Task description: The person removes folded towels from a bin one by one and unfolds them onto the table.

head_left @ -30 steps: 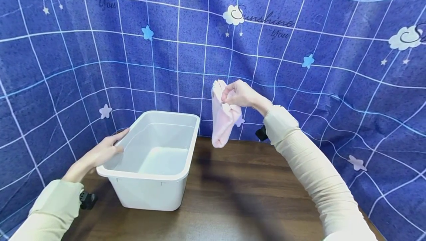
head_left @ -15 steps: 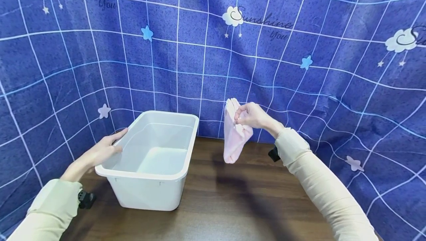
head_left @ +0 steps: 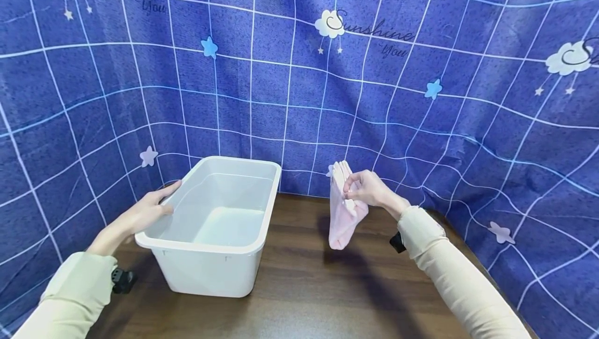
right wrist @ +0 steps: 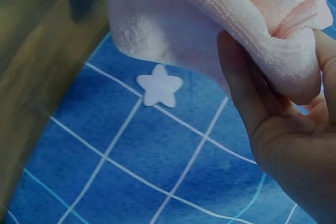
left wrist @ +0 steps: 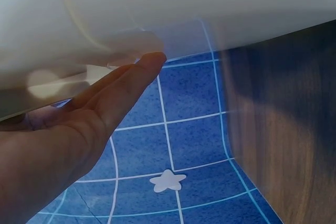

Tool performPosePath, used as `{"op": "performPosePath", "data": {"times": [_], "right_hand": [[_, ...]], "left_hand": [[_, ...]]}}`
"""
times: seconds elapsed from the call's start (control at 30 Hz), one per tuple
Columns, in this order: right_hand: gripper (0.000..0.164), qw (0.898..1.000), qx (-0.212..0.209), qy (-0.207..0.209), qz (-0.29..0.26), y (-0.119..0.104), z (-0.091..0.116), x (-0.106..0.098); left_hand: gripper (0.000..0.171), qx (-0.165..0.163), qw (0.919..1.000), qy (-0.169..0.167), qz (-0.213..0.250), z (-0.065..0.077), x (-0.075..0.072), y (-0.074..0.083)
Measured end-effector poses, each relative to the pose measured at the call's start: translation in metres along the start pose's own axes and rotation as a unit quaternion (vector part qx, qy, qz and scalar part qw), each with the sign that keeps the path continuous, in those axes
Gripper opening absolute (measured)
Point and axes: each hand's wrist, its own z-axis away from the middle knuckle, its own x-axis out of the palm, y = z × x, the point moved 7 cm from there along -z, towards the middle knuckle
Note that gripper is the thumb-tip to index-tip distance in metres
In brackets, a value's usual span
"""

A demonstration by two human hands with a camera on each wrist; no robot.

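A white plastic tub [head_left: 210,271] stands on the wooden table, left of the middle in the head view. My left hand [head_left: 140,217] holds its left rim, the thumb over the inner side and the fingers on the outside. Seen in the left wrist view, the fingers [left wrist: 142,74] press against the outer wall beneath the rim. To the right of the tub, my right hand [head_left: 370,191] pinches a folded pink towel [head_left: 342,222] near its top, and the towel hangs above the table. Its looped terry fabric [right wrist: 152,30] shows close up in the right wrist view, between thumb and fingers.
A dark brown wooden tabletop [head_left: 299,287] lies under the tub and the towel. Blue curtain cloth [head_left: 281,68] with a white grid, clouds and stars encloses the back and both sides. The towel's shadow falls on the wood.
My right hand has carried the pink towel down and to the right, away from the tub and closer to the tabletop. The left hand and the tub have stayed in place.
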Motion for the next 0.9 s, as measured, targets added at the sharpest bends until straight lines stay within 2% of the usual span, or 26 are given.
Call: {"op": "performPosePath", "data": {"times": [0.3,0.53,0.9], "right_hand": [[0.012,1.000,0.003,0.001,0.020,0.019,0.016,0.013],[0.011,0.998,-0.024,0.003,0.053,0.023,0.023,0.021],[0.010,0.998,-0.034,-0.016,0.050,0.015,0.013,0.053]], "left_hand": [[0.074,0.001,1.0000,0.003,0.001,0.001,0.000,0.002],[0.073,0.003,1.0000,0.004,0.001,0.002,0.001,0.001],[0.074,-0.001,1.0000,0.005,0.005,0.000,0.000,0.001]]}}
